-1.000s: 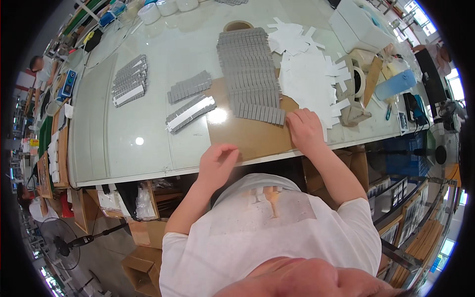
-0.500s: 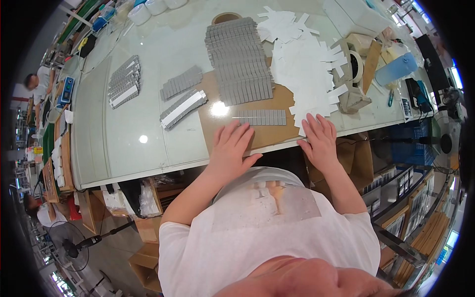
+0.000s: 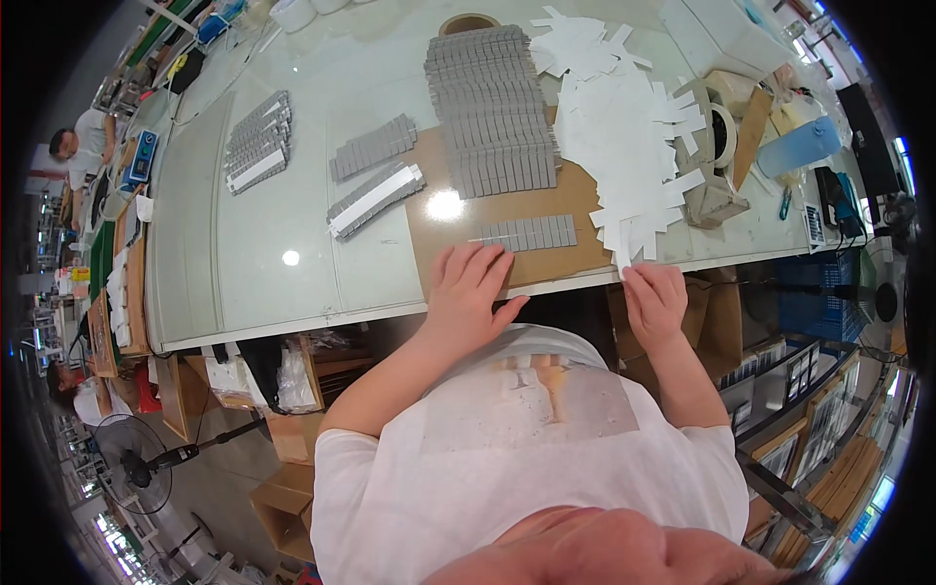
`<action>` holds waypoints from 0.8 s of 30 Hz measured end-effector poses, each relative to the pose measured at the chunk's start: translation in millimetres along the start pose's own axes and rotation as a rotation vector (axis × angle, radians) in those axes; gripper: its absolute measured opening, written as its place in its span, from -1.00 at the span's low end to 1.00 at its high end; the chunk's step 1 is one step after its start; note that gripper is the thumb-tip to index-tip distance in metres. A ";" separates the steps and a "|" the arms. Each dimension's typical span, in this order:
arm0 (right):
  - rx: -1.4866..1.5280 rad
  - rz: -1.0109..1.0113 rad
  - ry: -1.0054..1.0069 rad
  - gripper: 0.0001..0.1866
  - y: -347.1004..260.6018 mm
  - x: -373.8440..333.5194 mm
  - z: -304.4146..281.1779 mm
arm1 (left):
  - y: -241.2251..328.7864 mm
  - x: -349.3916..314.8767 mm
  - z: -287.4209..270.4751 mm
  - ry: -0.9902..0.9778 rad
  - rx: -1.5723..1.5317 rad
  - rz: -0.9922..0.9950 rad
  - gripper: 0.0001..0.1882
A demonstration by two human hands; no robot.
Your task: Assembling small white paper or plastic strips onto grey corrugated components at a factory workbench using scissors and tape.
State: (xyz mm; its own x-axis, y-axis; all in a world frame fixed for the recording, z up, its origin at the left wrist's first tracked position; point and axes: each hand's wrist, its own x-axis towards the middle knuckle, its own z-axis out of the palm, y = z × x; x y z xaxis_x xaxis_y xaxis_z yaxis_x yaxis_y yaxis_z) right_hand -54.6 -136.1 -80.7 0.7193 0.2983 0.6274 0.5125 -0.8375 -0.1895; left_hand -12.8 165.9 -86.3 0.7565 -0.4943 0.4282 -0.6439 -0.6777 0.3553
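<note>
At the centre of the head view, rests the left hand palm down, fingers a little apart and thumb wide, at the nine o'clock end of a grey segmented strip lying on a brown board. At four o'clock from the grey strip, pinches a narrow white strip between the fingertips of the right hand. At one o'clock from it, has a heap of white pieces; at eleven, a long grey stack; between nine and ten, a white-topped bundle on the tabletop; at two, a tape roll.
</note>
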 end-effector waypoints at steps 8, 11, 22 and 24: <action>0.157 -0.022 0.222 -0.83 -17.8 23.8 -13.3 | -2.7 -10.9 5.7 0.058 -0.011 0.007 -0.47; 0.499 0.104 0.395 -0.86 -29.0 22.4 -5.2 | 3.8 -5.6 7.7 0.112 -0.005 0.000 -0.48; 0.553 -0.064 -0.165 -0.85 -36.6 48.0 64.0 | 1.0 -13.0 16.1 0.179 0.086 0.032 -0.55; 0.551 -0.069 -0.151 -0.84 -38.2 44.7 73.0 | 1.9 -12.4 17.2 0.182 0.111 0.032 -0.56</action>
State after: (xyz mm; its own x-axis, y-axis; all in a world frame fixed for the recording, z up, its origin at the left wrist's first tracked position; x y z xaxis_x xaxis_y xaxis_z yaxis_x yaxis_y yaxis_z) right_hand -7.8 -57.3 -100.5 0.7139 0.4394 0.5452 0.7001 -0.4638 -0.5429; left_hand -21.4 161.5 -105.2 0.6965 -0.4164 0.5844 -0.6428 -0.7241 0.2502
